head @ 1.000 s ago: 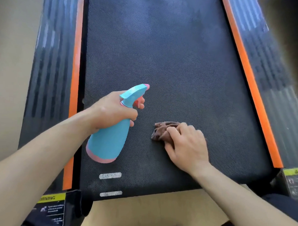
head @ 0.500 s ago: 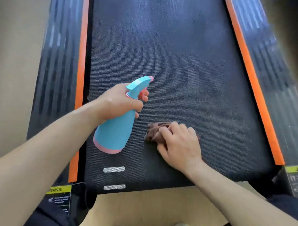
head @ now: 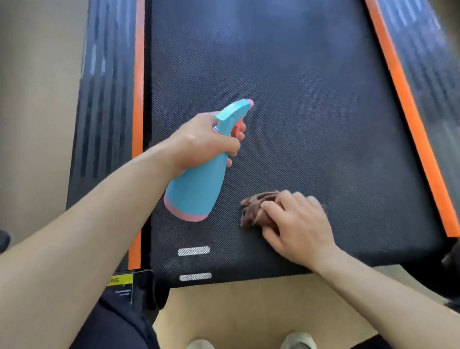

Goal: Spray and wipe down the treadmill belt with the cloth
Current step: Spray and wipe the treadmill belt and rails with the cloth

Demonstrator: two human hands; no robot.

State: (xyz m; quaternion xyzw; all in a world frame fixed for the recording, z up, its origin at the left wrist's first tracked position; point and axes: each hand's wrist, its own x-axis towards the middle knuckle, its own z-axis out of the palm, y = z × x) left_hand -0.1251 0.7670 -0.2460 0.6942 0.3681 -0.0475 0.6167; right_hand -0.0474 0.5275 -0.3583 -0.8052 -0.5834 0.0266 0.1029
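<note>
The spray bottle (head: pixel 194 188) is a light plastic thing by the look of it: a smooth turquoise cone with a pink band round its base and a pink nozzle tip. The left hand (head: pixel 201 144) is wrapped around its narrow neck, with a finger curled over the pink trigger, which is the natural place to take it; the wide body would likely be slippery and awkward to span. It is held tilted above the treadmill belt (head: pixel 292 103), nozzle aimed up the belt, away from the near edge.

The cloth (head: pixel 256 207) is a soft, brown, bunched rag, limp and easily crumpled, so it probably needs a flat palm on top of it rather than a pinch. The right hand (head: pixel 297 227) lies over it, fingers bent and pressing it down onto the belt, close to the near edge and right of the bottle; only the cloth's left part shows.

The belt is dark, finely woven-textured rubber, likely grippy enough to drag at the cloth. 2 white dashes (head: pixel 194 251) mark its near left corner. Orange strips (head: pixel 138 91) run along both long edges, with ribbed dark side rails (head: pixel 106 89) beyond.
</note>
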